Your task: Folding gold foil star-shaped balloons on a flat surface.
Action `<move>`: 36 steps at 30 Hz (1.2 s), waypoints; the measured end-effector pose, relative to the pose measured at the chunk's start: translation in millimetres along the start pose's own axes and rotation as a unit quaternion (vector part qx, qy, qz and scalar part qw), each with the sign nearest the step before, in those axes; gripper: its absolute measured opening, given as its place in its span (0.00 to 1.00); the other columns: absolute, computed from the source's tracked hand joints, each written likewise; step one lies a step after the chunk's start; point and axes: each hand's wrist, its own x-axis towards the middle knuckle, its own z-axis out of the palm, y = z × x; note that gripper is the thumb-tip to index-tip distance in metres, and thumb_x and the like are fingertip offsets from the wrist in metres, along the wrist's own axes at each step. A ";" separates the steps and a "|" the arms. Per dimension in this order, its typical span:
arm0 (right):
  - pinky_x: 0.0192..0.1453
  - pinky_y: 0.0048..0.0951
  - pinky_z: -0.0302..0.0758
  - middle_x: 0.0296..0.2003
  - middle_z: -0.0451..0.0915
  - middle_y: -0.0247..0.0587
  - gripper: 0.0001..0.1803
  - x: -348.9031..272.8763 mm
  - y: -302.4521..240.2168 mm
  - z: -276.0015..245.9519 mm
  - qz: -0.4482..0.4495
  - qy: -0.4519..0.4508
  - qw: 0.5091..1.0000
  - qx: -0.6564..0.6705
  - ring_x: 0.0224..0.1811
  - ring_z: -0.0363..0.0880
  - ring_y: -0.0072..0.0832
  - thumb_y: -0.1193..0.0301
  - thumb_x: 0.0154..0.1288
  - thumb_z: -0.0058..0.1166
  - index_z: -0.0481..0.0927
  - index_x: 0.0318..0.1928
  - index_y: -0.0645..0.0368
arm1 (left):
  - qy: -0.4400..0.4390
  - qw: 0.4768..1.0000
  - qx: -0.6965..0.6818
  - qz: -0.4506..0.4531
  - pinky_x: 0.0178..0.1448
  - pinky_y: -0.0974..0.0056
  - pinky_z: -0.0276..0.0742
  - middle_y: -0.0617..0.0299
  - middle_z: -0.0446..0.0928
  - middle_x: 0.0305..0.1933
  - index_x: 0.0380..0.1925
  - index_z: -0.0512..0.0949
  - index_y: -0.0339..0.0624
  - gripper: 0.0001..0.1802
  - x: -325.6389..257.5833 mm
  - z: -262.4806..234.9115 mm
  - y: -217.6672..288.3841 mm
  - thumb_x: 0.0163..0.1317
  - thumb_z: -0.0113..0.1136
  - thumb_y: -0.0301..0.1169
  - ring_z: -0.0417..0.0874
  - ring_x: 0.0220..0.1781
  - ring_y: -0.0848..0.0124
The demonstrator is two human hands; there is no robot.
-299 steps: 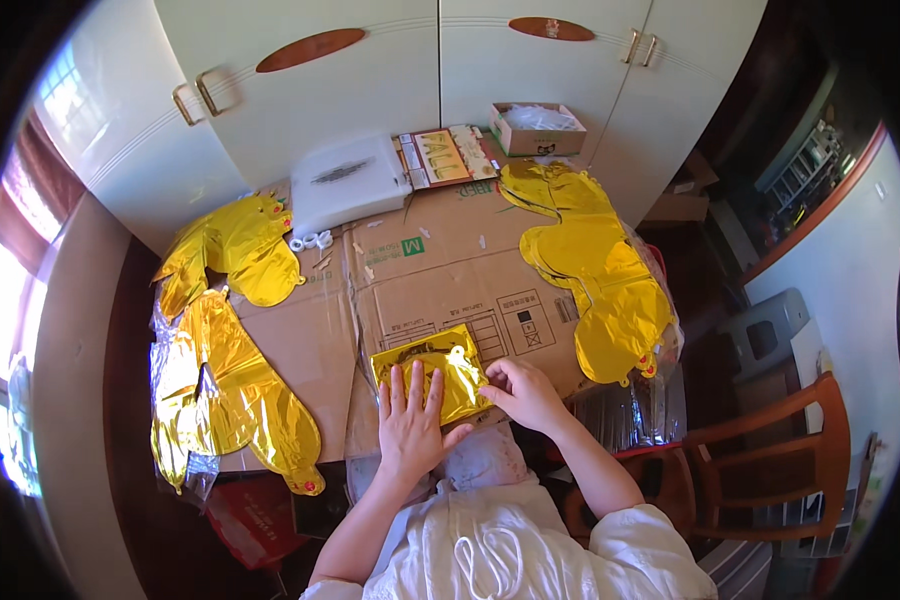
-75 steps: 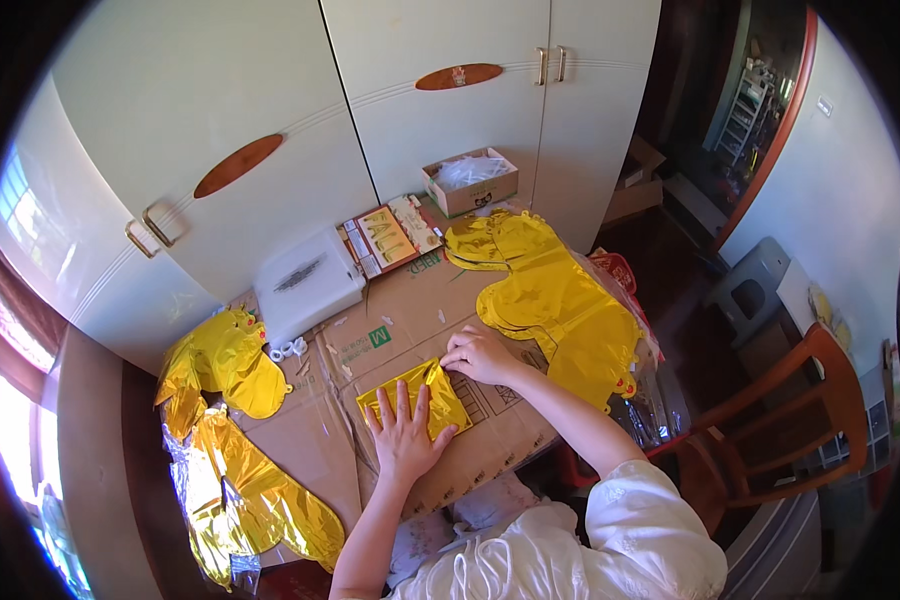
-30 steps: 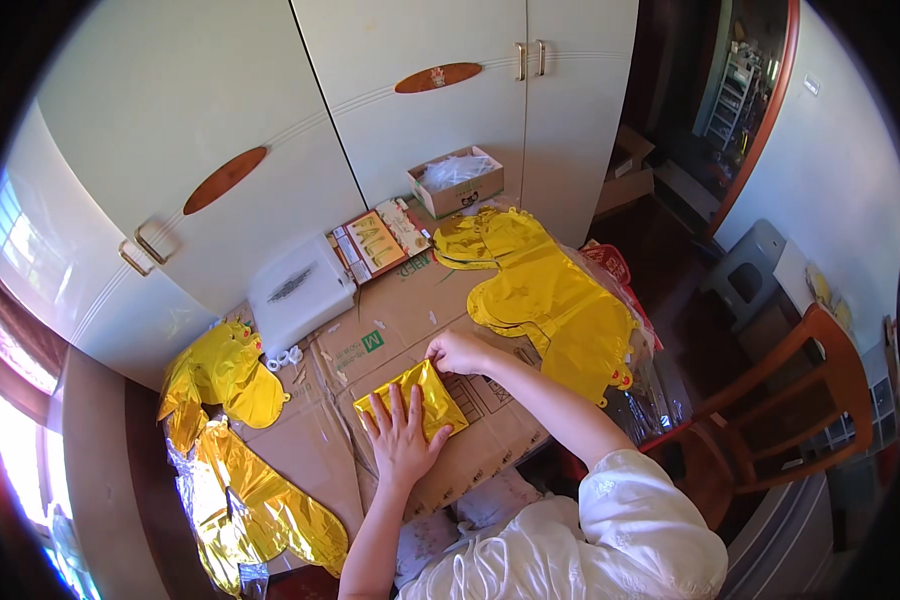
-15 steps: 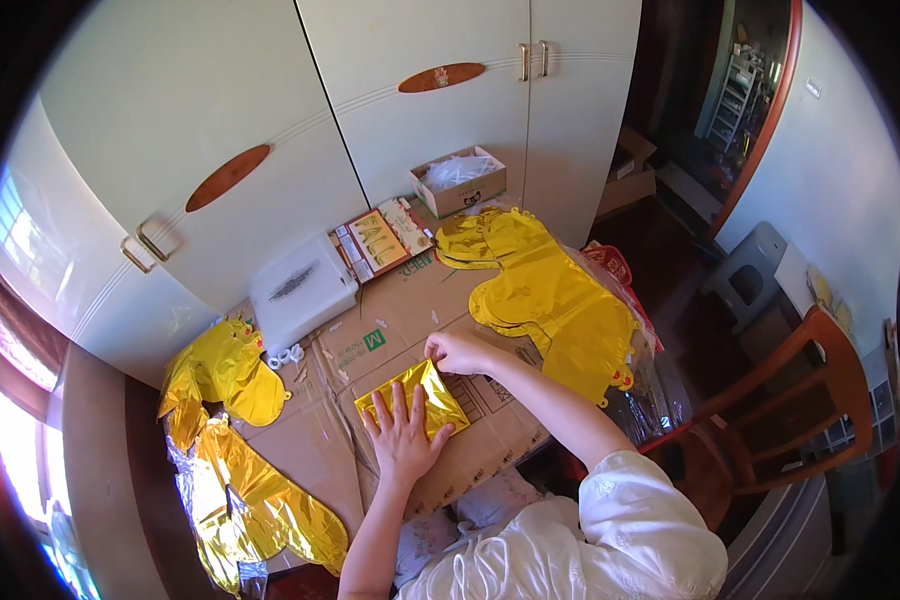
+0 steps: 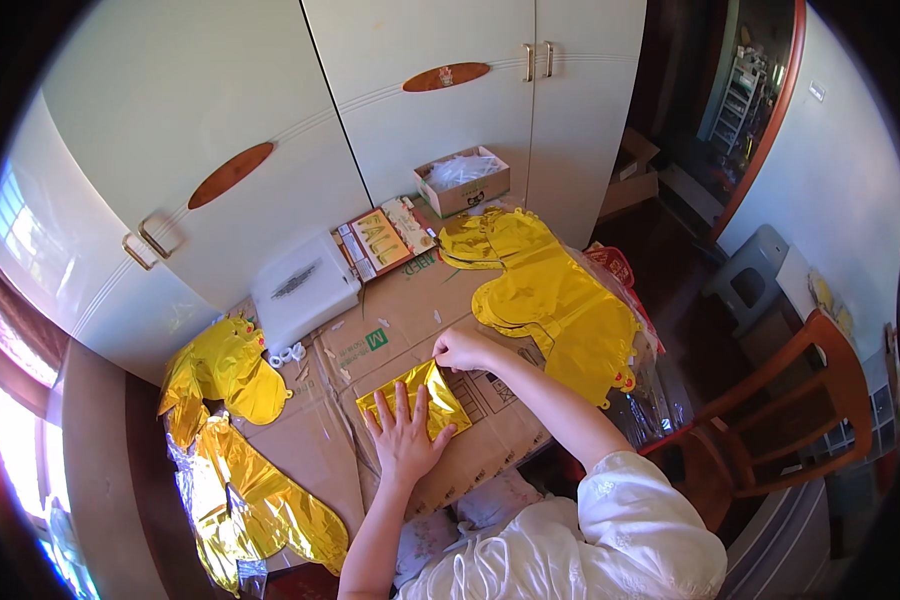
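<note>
A shiny gold foil piece, folded into a flat rectangle, lies on the cardboard in front of me. My left hand rests flat on it, fingers spread and pointing away from me. At the far corner of the foil, my right hand is closed in a pinch on its edge; the fingertips are small and partly hidden. Beyond my right forearm lie large flat gold foil balloons with small red marks. More crumpled gold foil balloons are at the left, some over the near edge.
Flattened cardboard covers the table. Along the back are a white plastic case, a printed box and an open box of clear plastic pieces. Tape rolls sit at left. A wooden chair stands at right; white cabinets rise behind.
My right hand has shifted very slightly away and to the right at the foil's corner. The left hand stays pressed flat in the same place.
</note>
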 end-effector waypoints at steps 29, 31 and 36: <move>0.21 0.27 0.73 0.21 0.79 0.39 0.11 -9.4 -1.3 17.6 -0.036 0.055 0.988 0.141 0.18 0.77 0.23 0.74 0.60 0.64 0.73 0.37 0.61 | -0.011 1.000 -0.011 -0.001 0.75 0.32 0.38 0.46 0.52 0.77 0.72 0.61 0.54 0.44 -1.6 -5.0 0.1 0.62 0.45 0.67 0.44 0.78 0.37; 0.25 0.31 0.75 0.25 0.81 0.40 0.09 -11.6 2.0 19.2 -0.059 0.107 0.985 0.121 0.21 0.79 0.27 0.73 0.61 0.62 0.75 0.35 0.61 | -0.013 1.000 -0.010 -0.001 0.75 0.31 0.39 0.46 0.52 0.77 0.72 0.62 0.55 0.43 -1.2 -8.3 2.0 0.62 0.45 0.67 0.44 0.78 0.37; 0.46 0.37 0.76 0.39 0.83 0.37 0.06 -33.5 16.1 17.9 -0.277 0.194 0.930 -0.143 0.42 0.81 0.33 0.72 0.61 0.58 0.82 0.38 0.59 | -0.006 1.000 -0.016 -0.004 0.74 0.31 0.39 0.46 0.53 0.77 0.71 0.62 0.56 0.43 -2.5 -8.3 0.7 0.62 0.46 0.67 0.45 0.78 0.36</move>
